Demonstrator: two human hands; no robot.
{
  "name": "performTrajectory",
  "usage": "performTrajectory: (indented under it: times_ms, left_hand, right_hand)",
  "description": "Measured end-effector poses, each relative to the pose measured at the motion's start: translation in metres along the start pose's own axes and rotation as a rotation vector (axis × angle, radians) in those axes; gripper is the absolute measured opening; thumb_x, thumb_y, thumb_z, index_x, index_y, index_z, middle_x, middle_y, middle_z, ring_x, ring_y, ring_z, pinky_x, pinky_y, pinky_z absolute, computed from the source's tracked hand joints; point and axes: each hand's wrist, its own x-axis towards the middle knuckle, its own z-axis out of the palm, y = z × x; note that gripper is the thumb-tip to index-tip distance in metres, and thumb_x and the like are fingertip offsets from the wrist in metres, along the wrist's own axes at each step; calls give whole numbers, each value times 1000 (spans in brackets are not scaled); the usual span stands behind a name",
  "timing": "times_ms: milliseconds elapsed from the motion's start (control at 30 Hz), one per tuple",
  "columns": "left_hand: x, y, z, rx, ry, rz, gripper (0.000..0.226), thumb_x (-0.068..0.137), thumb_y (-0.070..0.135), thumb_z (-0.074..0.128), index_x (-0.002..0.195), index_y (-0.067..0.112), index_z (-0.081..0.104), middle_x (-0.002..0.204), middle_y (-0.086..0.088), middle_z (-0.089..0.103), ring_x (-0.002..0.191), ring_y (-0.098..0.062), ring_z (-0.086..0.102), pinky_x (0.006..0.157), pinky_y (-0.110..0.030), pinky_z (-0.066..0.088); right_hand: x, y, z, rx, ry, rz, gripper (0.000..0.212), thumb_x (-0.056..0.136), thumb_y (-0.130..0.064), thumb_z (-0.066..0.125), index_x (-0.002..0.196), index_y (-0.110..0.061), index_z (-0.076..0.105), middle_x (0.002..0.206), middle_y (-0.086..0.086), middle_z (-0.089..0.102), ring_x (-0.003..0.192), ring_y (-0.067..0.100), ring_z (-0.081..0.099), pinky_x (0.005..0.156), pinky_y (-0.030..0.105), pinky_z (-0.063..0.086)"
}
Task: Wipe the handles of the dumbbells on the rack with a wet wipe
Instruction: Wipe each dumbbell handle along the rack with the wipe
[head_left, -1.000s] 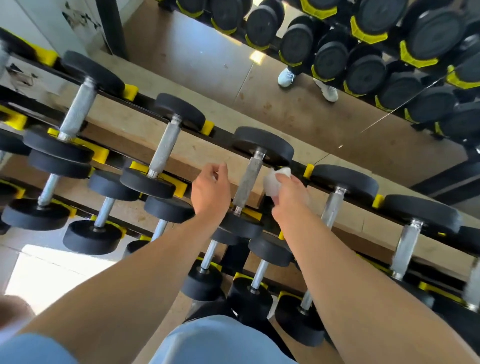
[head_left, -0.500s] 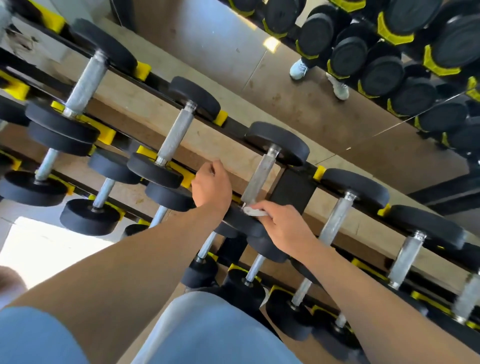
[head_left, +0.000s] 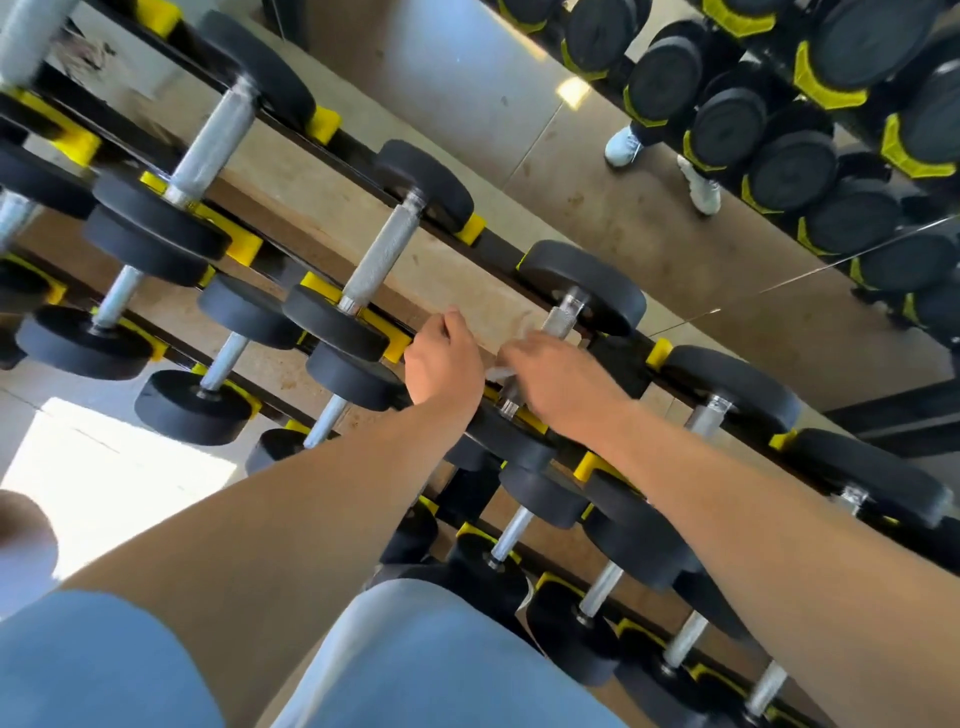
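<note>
Nearest, at 6 o'clock: blue shorts (head_left: 415, 670) on the person's legs, both bare forearms reaching up toward frame centre. Lower tiers of the rack (head_left: 618, 364) sit just beyond the knees, small black dumbbells with chrome handles in yellow cradles running from 9 to 4 o'clock.

Centre: left hand (head_left: 441, 358) hangs over the top tier's front rail with fingers loosely curled, gripping nothing visible; whether it touches the rail, cannot tell. Right hand (head_left: 561, 384), just beside it toward 3 o'clock, is closed round the knurled handle of the dumbbell (head_left: 563, 317), with the white wet wipe (head_left: 501, 371) bunched under the fingers against the lower part of the handle. Wipe is blurred, only an edge shows. The handle's upper end sticks out above the hand, toward the far black head.

Neighbour dumbbell (head_left: 382, 252) toward 10 o'clock is untouched.

Farthest, 12 to 2 o'clock: a mirror (head_left: 467, 78) reflects more dumbbells and white shoes (head_left: 623, 148).

No readable brand, label or number anywhere.
</note>
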Motion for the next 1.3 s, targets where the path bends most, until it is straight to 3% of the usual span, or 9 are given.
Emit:
performTrajectory:
  times_ms: [233, 400, 567, 633, 767, 967, 1133, 1200, 1300]
  left_hand:
    - [-1, 0, -1, 4, -22, 14, 42, 106, 40, 34, 76, 19, 56, 70, 1, 56, 62, -15, 52, 54, -27, 37]
    - [-2, 0, 0, 15, -34, 33, 42, 106, 39, 34, 84, 15, 61, 74, -3, 60, 65, -16, 56, 56, -27, 43]
    - [0, -1, 2, 35, -30, 40, 45, 106, 39, 33, 86, 13, 63, 76, -7, 63, 65, -19, 58, 59, -32, 48]
    - [-1, 0, 1, 39, -29, 42, 44, 106, 38, 34, 85, 12, 63, 74, -6, 61, 63, -17, 55, 56, -30, 44]
    - [-2, 1, 0, 65, -28, 51, 42, 106, 37, 35, 76, 16, 56, 66, 0, 51, 58, -15, 47, 52, -27, 35]
    - [-4, 2, 0, 64, -41, 36, 42, 106, 36, 37, 70, 18, 49, 64, 0, 47, 56, -14, 43, 52, -27, 33]
    - [-2, 2, 1, 63, -35, 32, 42, 105, 37, 37, 69, 19, 49, 65, -1, 50, 57, -16, 45, 54, -29, 37]
    - [-1, 1, 2, 63, -37, 34, 42, 105, 38, 37, 71, 17, 51, 66, -2, 50, 57, -16, 46, 54, -29, 38]
    - [-1, 1, 2, 67, -38, 33, 42, 105, 38, 37, 77, 13, 55, 67, -3, 51, 58, -16, 46, 54, -29, 37]
  right_hand:
    - [-43, -16, 20, 626, -11, 224, 11, 106, -29, 45, 97, -25, 50, 67, -9, 52, 59, 9, 51, 49, 23, 31]
    - [-61, 3, 14, 839, -97, 447, 17, 106, -31, 47, 100, -20, 59, 79, -11, 57, 74, 3, 53, 62, 19, 37]
    - [-58, 22, 10, 1023, 322, 903, 27, 106, -31, 47, 120, -16, 63, 105, 2, 65, 98, 17, 61, 62, 21, 40]
    - [-50, 14, 12, 1126, 385, 980, 25, 105, -31, 49, 118, -17, 65, 104, 1, 66, 92, 13, 62, 59, 17, 40]
    - [-34, -15, 20, 1257, 170, 942, 22, 102, -29, 55, 116, -17, 66, 96, 2, 65, 84, 18, 60, 64, 29, 47]
    - [-60, -24, 15, 704, -83, 510, 8, 106, -28, 44, 104, -23, 51, 94, 4, 65, 83, 21, 61, 71, 41, 49]
    - [-59, 5, 1, 820, 92, 585, 9, 106, -31, 46, 102, -26, 53, 80, -6, 57, 69, 9, 53, 57, 28, 39]
    - [-56, 15, 5, 808, 200, 667, 12, 106, -29, 46, 109, -23, 56, 92, -5, 61, 79, 13, 57, 59, 27, 39]
    - [-48, 13, 15, 747, 102, 644, 18, 106, -27, 46, 117, -20, 59, 102, -5, 60, 86, 14, 57, 59, 22, 38]
